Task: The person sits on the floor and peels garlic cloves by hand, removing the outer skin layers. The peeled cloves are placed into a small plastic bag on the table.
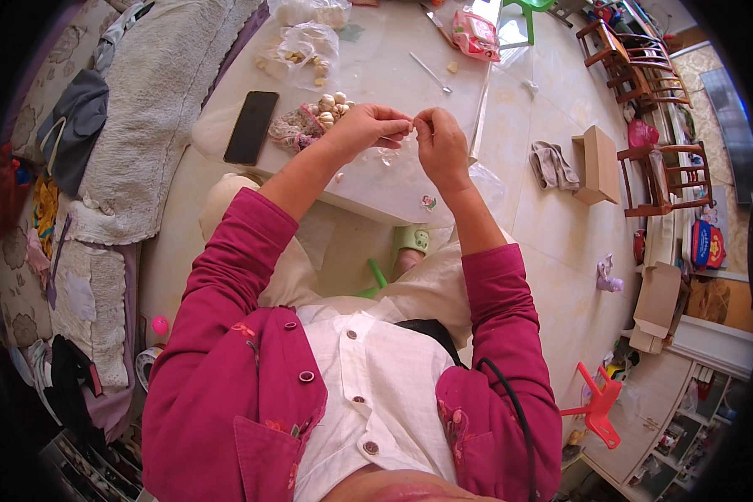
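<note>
My left hand point(371, 130) and my right hand point(442, 147) meet fingertip to fingertip above the near part of a pale table point(376, 194). Pinched between them is a small pale piece, probably a garlic clove, mostly hidden by the fingers. Thin garlic skins point(388, 157) lie on the table under the hands. Just left of my left hand, several whole garlic bulbs point(332, 106) rest at the mouth of a pinkish mesh bag point(295, 128). One small clove point(339, 177) lies near the table's front edge.
A black phone point(251, 128) lies left of the mesh bag. Farther back are a clear plastic bag point(310, 53) with yellowish pieces, a thin metal utensil point(432, 72), a knife point(438, 26) and a wipes pack point(475, 34). A cardboard box point(596, 166) stands on the floor at right.
</note>
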The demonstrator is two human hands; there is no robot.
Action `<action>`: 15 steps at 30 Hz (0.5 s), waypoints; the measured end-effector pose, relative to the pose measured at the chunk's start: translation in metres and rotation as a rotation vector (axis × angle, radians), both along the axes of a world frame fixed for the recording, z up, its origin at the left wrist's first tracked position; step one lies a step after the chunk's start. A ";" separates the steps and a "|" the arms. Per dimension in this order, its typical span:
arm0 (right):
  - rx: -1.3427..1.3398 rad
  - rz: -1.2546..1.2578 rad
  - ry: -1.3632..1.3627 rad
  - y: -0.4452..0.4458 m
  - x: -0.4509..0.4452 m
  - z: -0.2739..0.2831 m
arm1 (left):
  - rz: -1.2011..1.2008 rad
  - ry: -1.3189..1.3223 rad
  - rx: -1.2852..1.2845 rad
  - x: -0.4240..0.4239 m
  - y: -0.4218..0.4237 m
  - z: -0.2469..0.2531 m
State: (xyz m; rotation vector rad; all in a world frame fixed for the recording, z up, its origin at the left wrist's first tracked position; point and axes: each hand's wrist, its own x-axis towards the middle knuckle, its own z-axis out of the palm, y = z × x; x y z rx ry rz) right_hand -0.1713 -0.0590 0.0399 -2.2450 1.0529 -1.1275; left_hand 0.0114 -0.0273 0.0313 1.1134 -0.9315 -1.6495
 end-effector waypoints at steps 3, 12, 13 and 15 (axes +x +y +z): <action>0.032 -0.023 -0.026 0.001 0.000 0.003 | -0.020 0.040 0.001 -0.002 0.001 0.002; 0.005 -0.077 -0.038 0.009 0.005 0.003 | -0.121 0.088 0.071 0.003 -0.002 0.006; 0.010 -0.077 -0.045 0.010 0.005 0.003 | -0.133 0.099 0.084 0.004 -0.002 0.006; 0.048 -0.068 -0.061 0.009 0.004 0.000 | -0.129 0.127 0.105 0.005 -0.002 0.005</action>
